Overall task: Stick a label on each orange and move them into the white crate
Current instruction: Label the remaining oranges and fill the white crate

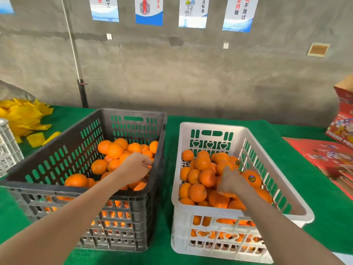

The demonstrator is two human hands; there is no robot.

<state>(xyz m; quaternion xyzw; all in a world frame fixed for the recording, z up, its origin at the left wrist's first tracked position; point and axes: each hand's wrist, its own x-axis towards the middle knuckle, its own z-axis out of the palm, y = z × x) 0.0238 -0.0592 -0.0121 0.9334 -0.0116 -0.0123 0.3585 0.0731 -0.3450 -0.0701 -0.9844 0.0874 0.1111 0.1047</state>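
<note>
A black crate [57, 189] on the left holds several unlabelled oranges [114, 151]. My left hand [134, 167] reaches down into it at its right side, fingers curled around an orange that is mostly hidden. A white crate [246, 131] on the right is filled with oranges [202, 163]; one near its right wall shows a round dark label [251, 178]. My right hand [230, 181] is inside the white crate, fingers wrapped over an orange [227, 194] lying on the pile.
Both crates stand on a green table cover [172, 142]. Yellow packaging pieces [24, 117] lie at the far left beside a grey basket [7, 150]. Red printed cartons [328, 155] are stacked at the right. A grey wall with posters is behind.
</note>
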